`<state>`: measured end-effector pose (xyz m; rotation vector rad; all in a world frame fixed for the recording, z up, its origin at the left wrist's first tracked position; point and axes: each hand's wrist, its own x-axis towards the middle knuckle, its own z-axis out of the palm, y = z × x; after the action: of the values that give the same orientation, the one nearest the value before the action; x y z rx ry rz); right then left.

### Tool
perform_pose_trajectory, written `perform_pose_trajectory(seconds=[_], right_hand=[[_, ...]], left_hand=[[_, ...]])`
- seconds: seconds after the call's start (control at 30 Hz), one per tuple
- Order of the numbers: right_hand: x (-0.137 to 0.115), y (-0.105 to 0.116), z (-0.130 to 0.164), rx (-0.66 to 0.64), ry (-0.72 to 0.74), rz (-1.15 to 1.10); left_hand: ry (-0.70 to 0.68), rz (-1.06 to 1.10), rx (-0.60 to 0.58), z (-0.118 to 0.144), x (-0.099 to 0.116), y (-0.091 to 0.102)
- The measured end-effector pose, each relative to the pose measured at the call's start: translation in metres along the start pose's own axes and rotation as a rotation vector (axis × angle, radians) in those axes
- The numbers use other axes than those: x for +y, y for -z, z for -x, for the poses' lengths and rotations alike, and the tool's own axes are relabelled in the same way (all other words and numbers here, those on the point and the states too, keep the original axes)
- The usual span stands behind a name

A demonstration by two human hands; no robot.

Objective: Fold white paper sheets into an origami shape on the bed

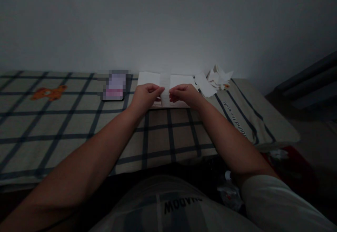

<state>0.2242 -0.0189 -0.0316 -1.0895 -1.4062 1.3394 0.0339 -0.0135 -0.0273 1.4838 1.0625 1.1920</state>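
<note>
Watching through the head camera; light is poor. Both hands work close together over a checked cloth (158, 133) that meets the wall (168, 25).

Left hand (146, 93): thumb and fingertips pinch the near-left edge of a pale strip (165, 81). Right hand (188, 94): thumb against curled fingers, pinching the opposite edge. I can't tell how firmly either presses. The strip stretches between them, in front of two white sheets, the left sheet (149, 77) and the right sheet (181, 79). I judge the two-sided hold keeps it flat and squared; thin paper like this would droop from one edge alone. Forearms reach in from both sides, leaving my line of sight to the strip free.

To the right, a flat scrap (206, 85) and crumpled paper (220, 77) lie just beside the sheets, perhaps put there to be out of the fingers' way. The phone (115, 85) lies left of the sheets, face up, probably for easy viewing; its screen is pixelated, no text legible.

Writing: the cloth carries "round the world", slanting, its beginning behind the right forearm. The shirt (147, 211) seems to read "SHADOW", inverted from here, last letters poorly resolved. Orange animal print (48, 93) on the cloth, far left. No brand I can make out.
</note>
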Motion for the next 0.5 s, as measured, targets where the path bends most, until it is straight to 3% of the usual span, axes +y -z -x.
perform_pose_trajectory(seconds=[0.2, 0.5], right_hand=[[-0.0008, 0.0002, 0.0013, -0.007, 0.015, 0.078], [-0.0010, 0.0030, 0.0011, 0.075, 0.087, 0.071]], left_hand=[[-0.010, 0.022, -0.013, 0.0003, -0.0011, -0.0007], [0.151, 0.095, -0.088, 0.0025, 0.0000, -0.0021]])
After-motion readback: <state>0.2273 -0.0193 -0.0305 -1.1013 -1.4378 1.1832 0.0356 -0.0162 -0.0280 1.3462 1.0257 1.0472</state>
